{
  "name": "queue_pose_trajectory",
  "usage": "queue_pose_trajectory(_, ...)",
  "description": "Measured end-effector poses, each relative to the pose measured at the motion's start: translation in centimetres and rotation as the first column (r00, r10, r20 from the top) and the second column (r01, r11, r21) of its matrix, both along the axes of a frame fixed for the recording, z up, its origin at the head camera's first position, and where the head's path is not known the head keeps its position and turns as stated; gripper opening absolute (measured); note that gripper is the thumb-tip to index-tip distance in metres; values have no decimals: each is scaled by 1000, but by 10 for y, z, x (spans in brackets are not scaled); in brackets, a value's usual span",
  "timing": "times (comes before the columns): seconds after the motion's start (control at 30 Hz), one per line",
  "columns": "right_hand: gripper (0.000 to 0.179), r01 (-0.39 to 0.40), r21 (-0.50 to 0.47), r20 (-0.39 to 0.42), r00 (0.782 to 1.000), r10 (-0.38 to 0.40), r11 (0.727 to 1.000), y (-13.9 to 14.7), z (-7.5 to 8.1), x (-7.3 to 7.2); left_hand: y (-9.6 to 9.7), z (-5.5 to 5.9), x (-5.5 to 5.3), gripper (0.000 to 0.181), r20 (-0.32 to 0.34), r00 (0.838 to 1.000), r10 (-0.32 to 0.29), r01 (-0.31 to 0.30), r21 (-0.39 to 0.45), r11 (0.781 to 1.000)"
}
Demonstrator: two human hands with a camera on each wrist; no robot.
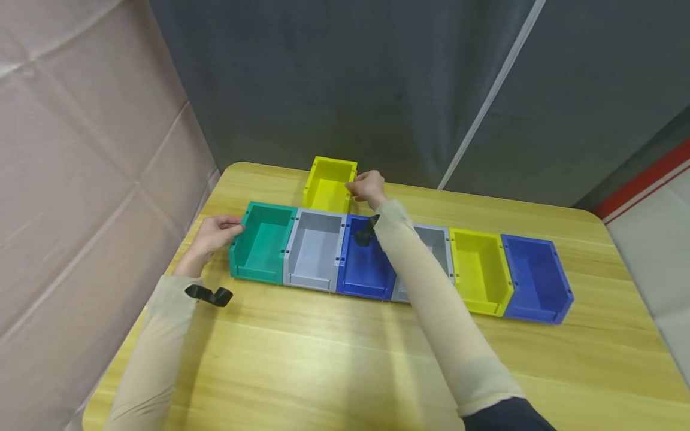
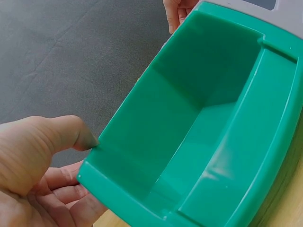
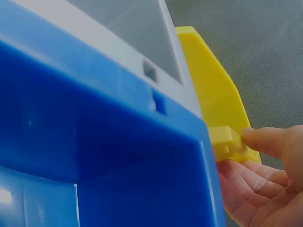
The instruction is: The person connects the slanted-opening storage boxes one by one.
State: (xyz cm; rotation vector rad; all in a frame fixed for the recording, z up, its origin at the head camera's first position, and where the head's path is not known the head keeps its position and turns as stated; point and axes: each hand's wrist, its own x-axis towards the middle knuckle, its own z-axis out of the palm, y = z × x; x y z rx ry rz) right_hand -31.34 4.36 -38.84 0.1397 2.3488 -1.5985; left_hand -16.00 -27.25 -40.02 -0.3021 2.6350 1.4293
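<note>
My left hand [image 1: 214,234] pinches the outer left edge of a green plastic bin [image 1: 263,242], which stands at the left end of a joined row. In the left wrist view the thumb lies on the rim of the green bin [image 2: 142,109], with the fingers bent under its outer corner. Behind the row, my right hand [image 1: 369,188] grips the right side of a separate yellow bin [image 1: 330,182]. The right wrist view shows the thumb on the edge of that yellow bin [image 3: 213,85] and the fingers beneath; its lower part hides behind a blue bin [image 3: 142,123].
Right of the green bin the row holds a grey bin [image 1: 314,242], a blue bin [image 1: 362,272], another grey bin [image 1: 433,239] partly covered by my right forearm, a yellow bin [image 1: 480,269] and a blue bin [image 1: 536,278]. A dark curtain [image 1: 345,90] hangs behind the wooden table [image 1: 302,359].
</note>
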Motion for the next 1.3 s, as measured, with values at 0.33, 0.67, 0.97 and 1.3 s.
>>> queue_pose_trajectory(0.33,14,86,53,8,996,-86,995,-11,-5,-5,-1,0,0,42,-6,1000,-6,6,-3,1000)
queue_pose_trajectory(0.67,12,157,81,10,987,-159,984,-4,-4,-6,0,-3,-4,41,0,1000,-5,5,-6,1000)
queue_pose_trajectory(0.97,15,212,54,-35,977,-210,976,17,13,-5,-2,-4,-5,41,5,1000,-15,15,-4,1000)
queue_pose_trajectory(1.3,27,241,82,-48,970,-238,967,56,41,-5,-2,-4,-9,43,19,999,-38,38,-7,999)
